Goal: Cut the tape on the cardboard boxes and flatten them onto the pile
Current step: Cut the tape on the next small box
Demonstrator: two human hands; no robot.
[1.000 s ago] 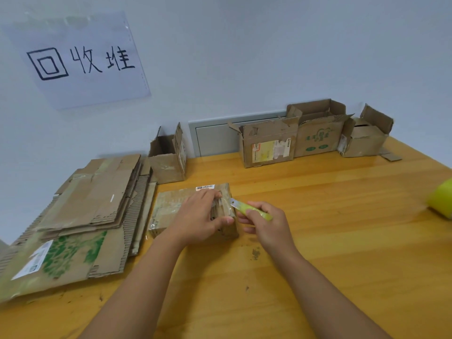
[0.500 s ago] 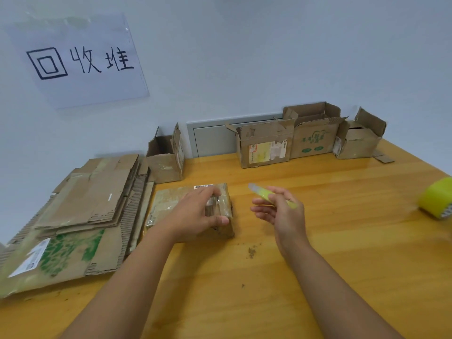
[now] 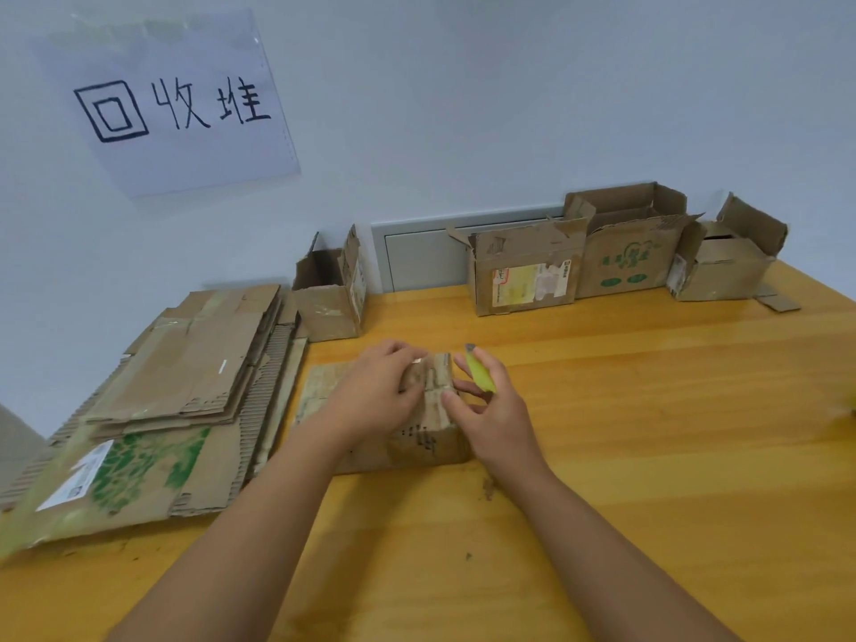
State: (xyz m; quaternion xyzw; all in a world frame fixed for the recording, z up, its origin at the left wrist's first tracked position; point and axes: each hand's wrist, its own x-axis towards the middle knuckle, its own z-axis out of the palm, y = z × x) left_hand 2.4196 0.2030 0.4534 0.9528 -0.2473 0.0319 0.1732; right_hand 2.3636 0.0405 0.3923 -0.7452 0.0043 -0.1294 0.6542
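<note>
A small taped cardboard box [image 3: 419, 444] lies on the wooden table [image 3: 648, 433] in front of me. My left hand [image 3: 370, 396] grips its top flaps, fingers curled over the upper edge. My right hand [image 3: 491, 410] holds a yellow-green utility knife [image 3: 479, 370] with the blade pointing up and away, while its fingertips touch the box's right side. To the left lies the pile of flattened cardboard [image 3: 185, 386].
A small open box [image 3: 329, 298] stands behind the pile. Three more open boxes [image 3: 523, 271] [image 3: 625, 252] [image 3: 722, 266] line the wall at the back right. A paper sign [image 3: 171, 104] hangs on the wall. Cardboard crumbs lie on the table by my right wrist.
My right hand pulled the knife away from the box, then came back so its fingers touch the box's right side. The box has tipped up under my left hand.
</note>
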